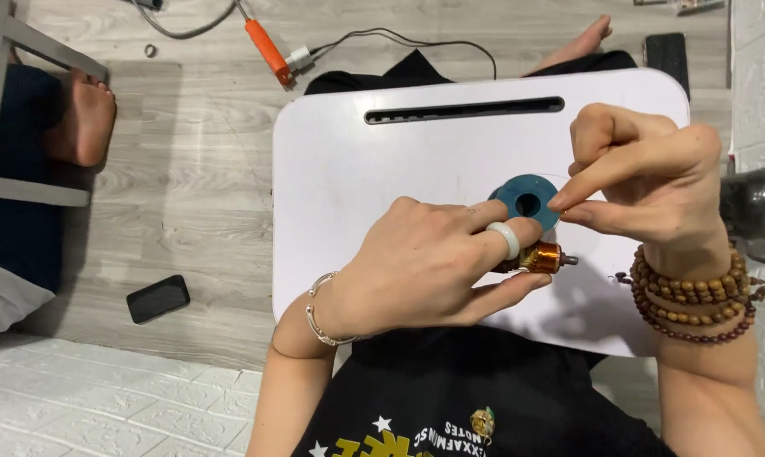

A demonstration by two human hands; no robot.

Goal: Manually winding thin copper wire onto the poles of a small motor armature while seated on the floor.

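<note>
Copper-wound small motor rotor (536, 256), light but delicate in its windings, sits clamped in my left hand (425, 267) by its core, while my right hand (644, 182) pinches the stiff teal plastic disc (518, 196) at twelve o'clock.

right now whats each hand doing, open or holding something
Left hand: closed around a small copper-wound motor part.
Right hand: thumb and forefinger pinched at the edge of a blue disc; a firm grip cannot be told.

Grey wood-look floor (188, 169) runs under a white tabletop (348, 169) with a slot near its far edge. White brick-pattern surfaces (103, 406) border the lower left and right, and a grey frame (2, 110) stands at the left.
</note>
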